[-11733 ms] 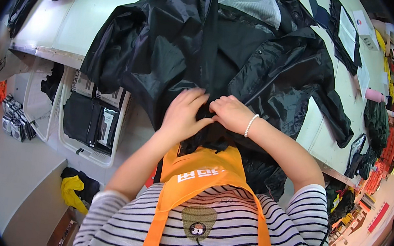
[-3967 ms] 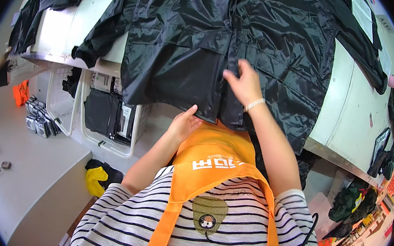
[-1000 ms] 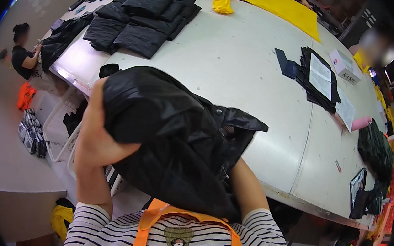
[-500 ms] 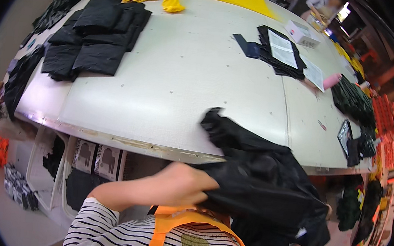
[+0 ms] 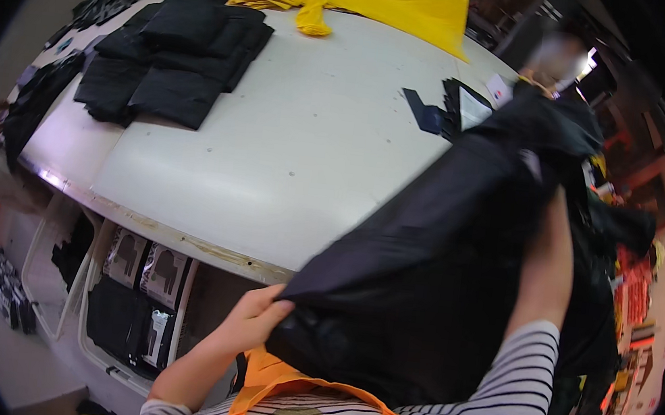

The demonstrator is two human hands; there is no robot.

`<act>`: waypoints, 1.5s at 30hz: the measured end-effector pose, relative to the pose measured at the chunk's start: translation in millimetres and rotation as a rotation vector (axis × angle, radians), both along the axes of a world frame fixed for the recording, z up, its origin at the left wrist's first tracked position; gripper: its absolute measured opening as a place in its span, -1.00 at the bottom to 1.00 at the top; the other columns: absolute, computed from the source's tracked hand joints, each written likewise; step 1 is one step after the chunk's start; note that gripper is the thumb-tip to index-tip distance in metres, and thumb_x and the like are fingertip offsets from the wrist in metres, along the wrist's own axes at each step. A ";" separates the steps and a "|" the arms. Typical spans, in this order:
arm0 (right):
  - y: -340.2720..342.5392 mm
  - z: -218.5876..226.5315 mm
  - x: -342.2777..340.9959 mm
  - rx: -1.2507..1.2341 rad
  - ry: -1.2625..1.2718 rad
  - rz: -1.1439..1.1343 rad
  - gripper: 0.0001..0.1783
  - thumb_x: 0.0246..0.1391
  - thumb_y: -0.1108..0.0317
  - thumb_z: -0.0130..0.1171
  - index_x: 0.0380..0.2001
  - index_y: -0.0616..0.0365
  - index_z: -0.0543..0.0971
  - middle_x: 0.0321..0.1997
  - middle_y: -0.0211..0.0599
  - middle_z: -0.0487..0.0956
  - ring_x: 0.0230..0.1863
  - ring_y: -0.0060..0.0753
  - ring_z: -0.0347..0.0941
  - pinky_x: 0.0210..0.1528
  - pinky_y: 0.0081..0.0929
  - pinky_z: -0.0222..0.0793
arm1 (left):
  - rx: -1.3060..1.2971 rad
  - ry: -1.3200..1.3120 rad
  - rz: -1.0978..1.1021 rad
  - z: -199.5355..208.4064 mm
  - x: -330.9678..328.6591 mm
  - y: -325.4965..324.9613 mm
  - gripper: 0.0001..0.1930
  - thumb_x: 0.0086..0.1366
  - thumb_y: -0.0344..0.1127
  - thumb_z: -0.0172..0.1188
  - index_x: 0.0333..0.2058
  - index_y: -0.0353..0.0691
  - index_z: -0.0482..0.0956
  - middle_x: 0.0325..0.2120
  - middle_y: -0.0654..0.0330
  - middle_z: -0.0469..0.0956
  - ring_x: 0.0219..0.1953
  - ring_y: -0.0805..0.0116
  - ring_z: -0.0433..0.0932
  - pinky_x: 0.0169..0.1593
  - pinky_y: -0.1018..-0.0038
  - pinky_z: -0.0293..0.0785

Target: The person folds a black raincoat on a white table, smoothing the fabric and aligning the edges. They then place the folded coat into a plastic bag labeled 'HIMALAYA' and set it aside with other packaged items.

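Left hand (image 5: 254, 318): reaching forward just off the table's (image 5: 274, 145) near edge, clamping the garment's (image 5: 433, 250) near-left corner between thumb and fingers.
Right arm (image 5: 545, 266): stretching up and forward toward the table's right side.
Right hand: hiding behind the garment's upper part; cannot tell whether gripping.
Garment: spreading black from left fingertips to right forearm, covering the table's near-right part.
Black stack (image 5: 182, 54): lying on the table's far left.
Yellow cloth (image 5: 394, 7): lying along the table's far edge.
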State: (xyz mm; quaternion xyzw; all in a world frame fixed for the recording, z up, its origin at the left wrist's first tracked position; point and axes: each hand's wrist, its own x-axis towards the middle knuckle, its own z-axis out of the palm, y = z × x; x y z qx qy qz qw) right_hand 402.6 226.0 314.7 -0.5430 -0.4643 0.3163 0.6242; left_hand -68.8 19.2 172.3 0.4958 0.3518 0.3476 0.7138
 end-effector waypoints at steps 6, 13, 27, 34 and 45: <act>183.0 -103.4 -210.5 0.157 0.258 0.659 -0.54 0.17 0.44 -0.05 0.15 0.26 0.30 0.11 -0.12 0.45 0.12 -0.26 0.38 0.17 -0.43 0.25 | 0.112 0.480 0.658 -130.3 -70.6 7.5 -0.64 0.27 -0.43 0.05 0.03 -0.39 0.34 -0.19 0.14 0.46 -0.20 0.46 0.42 -0.12 0.51 0.35; 14.8 -327.4 -148.9 -0.268 -1.446 -0.015 -0.28 -0.15 -0.02 0.27 0.11 -0.12 0.32 0.18 -0.19 0.25 0.13 0.03 0.17 -0.07 0.10 0.25 | 0.123 1.095 1.015 -204.7 -29.4 13.7 0.02 0.01 -0.05 0.38 0.25 -0.46 -0.06 0.20 -0.30 0.04 0.25 -0.22 0.05 0.27 0.16 0.05; 43.5 -367.7 -29.5 -0.459 -1.336 0.149 -0.27 0.14 -0.13 -0.04 0.32 -0.18 0.10 0.45 -0.32 -0.05 0.45 -0.17 -0.22 0.35 0.17 -0.35 | 0.126 1.112 1.515 -247.8 -228.6 50.3 -0.74 0.23 -0.39 0.08 -0.11 -0.37 0.47 -0.30 0.07 0.54 -0.23 0.19 0.53 -0.08 0.36 0.42; 83.7 -343.4 49.0 -0.019 -0.909 -0.161 -0.42 -0.02 0.31 0.22 0.09 0.23 0.37 0.17 0.06 0.35 0.25 0.09 0.18 0.28 -0.16 0.05 | 0.719 0.893 0.606 -115.6 63.3 220.6 -0.30 0.09 -0.51 0.22 0.22 -0.26 0.15 0.11 -0.02 0.29 0.01 0.13 0.44 0.08 0.38 0.34; 148.8 -285.7 205.1 -0.388 -0.190 -0.403 -0.77 0.10 0.24 0.18 -0.41 0.20 0.55 -0.42 -0.49 0.52 -0.39 -0.64 0.34 -0.29 -0.64 0.26 | 0.428 1.689 0.818 -232.2 -7.4 468.1 -0.40 0.20 0.13 0.08 0.01 -0.28 0.42 -0.03 -0.26 0.37 0.05 -0.16 0.35 0.09 0.08 0.28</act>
